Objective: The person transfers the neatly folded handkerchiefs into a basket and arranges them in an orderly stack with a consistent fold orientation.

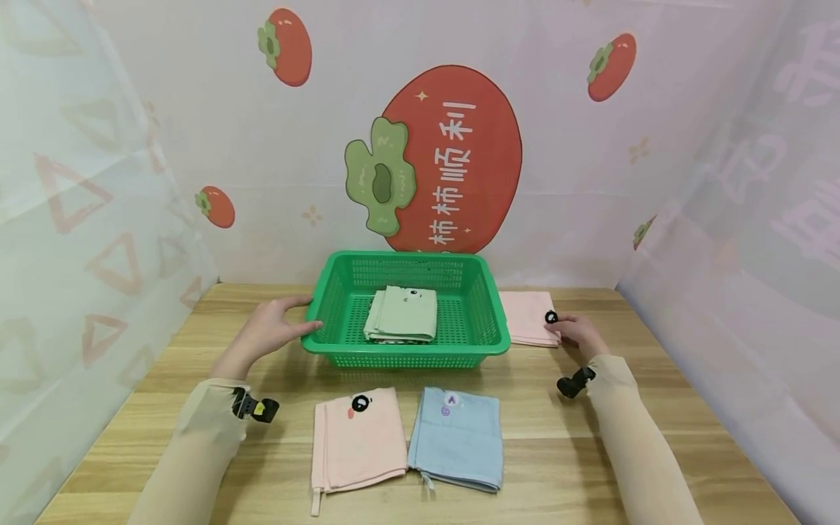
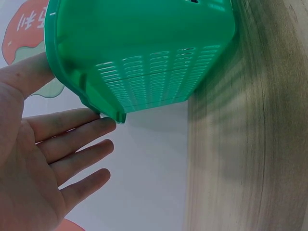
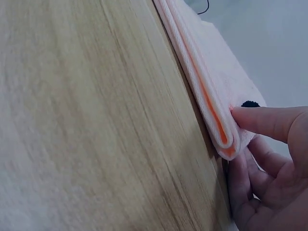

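A green plastic basket (image 1: 407,355) stands towards the back of the table, with a folded pale green towel (image 1: 403,313) inside. My left hand (image 1: 275,328) touches its left rim, thumb over the edge. In the left wrist view the fingers (image 2: 79,139) are spread and nearly straight, a fingertip or two against the rim. Right of the basket lies a folded pink towel (image 1: 525,317) with a black embroidered eye. My right hand (image 1: 577,332) pinches its near right corner, thumb on top. The right wrist view shows the other fingers (image 3: 240,185) under the folded edge.
Nearer the front edge lie another folded pink towel (image 1: 361,441) and a folded blue towel (image 1: 456,441), side by side. Behind the wooden table (image 1: 551,474) hangs a printed backdrop (image 1: 558,182), with pale sheets on both sides.
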Motion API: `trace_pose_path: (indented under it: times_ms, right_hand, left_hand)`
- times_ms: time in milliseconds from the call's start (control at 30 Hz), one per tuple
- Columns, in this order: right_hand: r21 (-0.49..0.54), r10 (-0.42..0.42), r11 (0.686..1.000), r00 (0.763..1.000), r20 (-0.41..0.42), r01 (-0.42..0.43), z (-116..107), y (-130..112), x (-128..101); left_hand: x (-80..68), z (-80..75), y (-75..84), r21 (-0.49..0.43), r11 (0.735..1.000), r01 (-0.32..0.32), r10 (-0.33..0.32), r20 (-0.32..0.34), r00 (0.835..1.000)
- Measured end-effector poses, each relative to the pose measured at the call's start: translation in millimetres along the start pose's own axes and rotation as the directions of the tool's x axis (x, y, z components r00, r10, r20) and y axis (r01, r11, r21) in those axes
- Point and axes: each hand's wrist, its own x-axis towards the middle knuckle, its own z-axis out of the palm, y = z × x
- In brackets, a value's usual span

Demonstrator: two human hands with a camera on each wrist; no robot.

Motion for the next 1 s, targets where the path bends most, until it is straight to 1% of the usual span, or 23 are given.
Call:
trace_pose_path:
  times_ms: [100, 333, 467, 600, 700, 800, 900, 933, 1000]
  right_hand:
    - [0.015, -0.001, 1.000, 1.000, 0.008, 0.000, -1.5, 1.9, -0.3]
    - [0.077, -0.045, 0.996, 0.999, 0.030, 0.042, -4.0, 2.1, -5.9]
    - [0.107, -0.035, 0.994, 0.998, 0.048, 0.029, -4.9, 1.0, -7.0]
    - [0.121, -0.029, 0.992, 0.998, 0.060, 0.022, -6.1, 0.3, -6.6]
    - [0.115, -0.051, 0.992, 0.997, 0.054, 0.044, -6.1, 0.4, -7.1]
    - [0.182, -0.044, 0.983, 0.998, 0.048, 0.034, -4.8, 1.8, -6.2]
    - [0.261, -0.026, 0.965, 0.998, 0.053, 0.012, -3.0, 3.0, -4.5]
    - [0.273, -0.020, 0.962, 0.998, 0.054, 0.004, -2.5, 3.4, -3.8]
    - [0.237, -0.028, 0.971, 0.999, 0.045, 0.017, -1.1, 3.5, -2.8]
  left_hand:
    - [0.4, -0.2, 0.9, 0.007, 1.000, -0.004, 0.004, -0.001, 1.000]
    - [0.3, -0.7, 1.3, 0.012, 1.000, -0.002, 0.002, -0.001, 1.000]
    - [0.5, -0.7, 0.6, 0.007, 1.000, -0.005, 0.005, -0.002, 1.000]
    - [0.5, -0.5, -0.3, 0.002, 1.000, -0.011, 0.011, -0.006, 1.000]
    - [0.3, -0.8, 0.1, 0.001, 1.000, -0.012, 0.012, -0.006, 1.000]
    - [-0.3, -1.4, 1.3, 0.009, 1.000, -0.007, 0.007, -0.003, 1.000]
    - [-0.8, -1.6, 2.5, 0.013, 1.000, 0.000, 0.000, 0.000, 1.000]
    - [-1.0, -1.7, 2.9, 0.014, 1.000, 0.002, -0.002, 0.001, 1.000]
    - [-1.1, -1.4, 3.1, 0.014, 1.000, 0.003, -0.003, 0.003, 1.000]
